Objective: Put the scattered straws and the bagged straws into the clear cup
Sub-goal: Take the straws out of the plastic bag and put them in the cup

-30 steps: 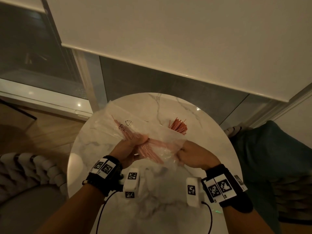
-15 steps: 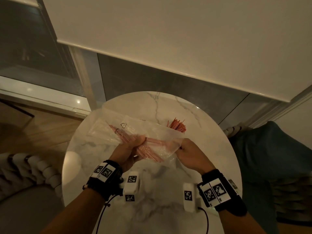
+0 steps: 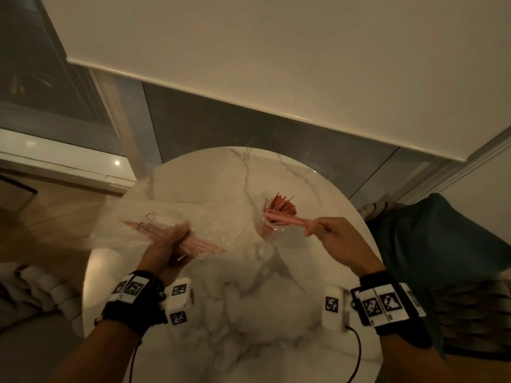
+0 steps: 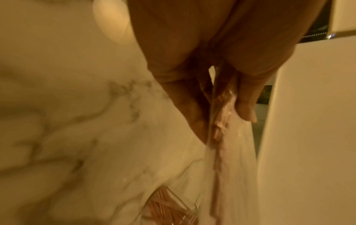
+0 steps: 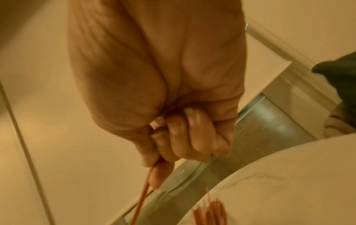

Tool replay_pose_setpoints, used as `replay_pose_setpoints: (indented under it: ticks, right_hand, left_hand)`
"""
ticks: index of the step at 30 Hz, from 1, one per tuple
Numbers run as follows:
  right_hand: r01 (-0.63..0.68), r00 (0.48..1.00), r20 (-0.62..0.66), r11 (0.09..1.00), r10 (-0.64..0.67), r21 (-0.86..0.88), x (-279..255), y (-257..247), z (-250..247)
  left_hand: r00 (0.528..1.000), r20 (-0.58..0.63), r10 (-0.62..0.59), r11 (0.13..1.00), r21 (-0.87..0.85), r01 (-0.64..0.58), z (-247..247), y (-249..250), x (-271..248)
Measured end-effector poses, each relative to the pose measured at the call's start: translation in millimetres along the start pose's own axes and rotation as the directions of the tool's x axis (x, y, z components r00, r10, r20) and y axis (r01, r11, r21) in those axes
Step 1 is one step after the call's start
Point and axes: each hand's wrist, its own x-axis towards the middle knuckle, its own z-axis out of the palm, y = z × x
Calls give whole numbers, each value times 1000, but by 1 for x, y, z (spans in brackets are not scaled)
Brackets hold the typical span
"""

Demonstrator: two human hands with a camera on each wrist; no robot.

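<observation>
My left hand [image 3: 172,244] grips a clear plastic bag [image 3: 166,225] with pink straws [image 3: 199,241] inside, held over the left part of the round marble table [image 3: 262,299]. In the left wrist view the thumb and fingers [image 4: 246,106] pinch the bag [image 4: 231,159] and the straws in it. My right hand [image 3: 326,230] holds a small bunch of pink straws [image 3: 284,218], which points left over the clear cup [image 3: 272,225]. The cup stands on the table and holds several orange-pink straws [image 3: 280,204] upright. In the right wrist view the curled fingers [image 5: 192,137] clamp thin straws [image 5: 143,196].
A dark green upholstered seat [image 3: 431,239] is at the table's right. A white knitted cushion [image 3: 41,283] lies low on the left. A white roller blind [image 3: 276,64] and window frame [image 3: 127,128] are behind the table. A wooden floor [image 3: 55,217] shows on the left.
My right hand has pulled a bunch of straws out of the bag and carried it right, over the cup. My left hand has moved the bag to the left.
</observation>
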Motion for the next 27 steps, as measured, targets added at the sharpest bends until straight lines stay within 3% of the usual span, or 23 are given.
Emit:
replay_pose_setpoints:
  ticks: [5,14,16,22,24,27]
  right_hand:
    - [-128,992,-25,953,126,-274,46,9,-13]
    - [-87,959,169,807,226,-584,114,-24,20]
    - [-102,964,143,812,222,-575,119,-22,23]
    - [-142,985,-154,898,84,-417,110,-6,25]
    - [-136,984,-158,929,86,-344,106,0,30]
    - [-90,996,-54,959,78,-270,98,2,40]
  left_hand:
    - [998,-66,-13,999,-52,10,-11,0,2]
    - [999,-43,33,999,-12,-34,23,2,-7]
    - [998,-40,40,999,-2,-40,28,4,-7]
    - [998,-22,62,998,1,-62,33,10,-6]
    - [998,-3,63,998,8,-63,37,8,-8]
    - [998,23,62,998,21,-63,41,6,-12]
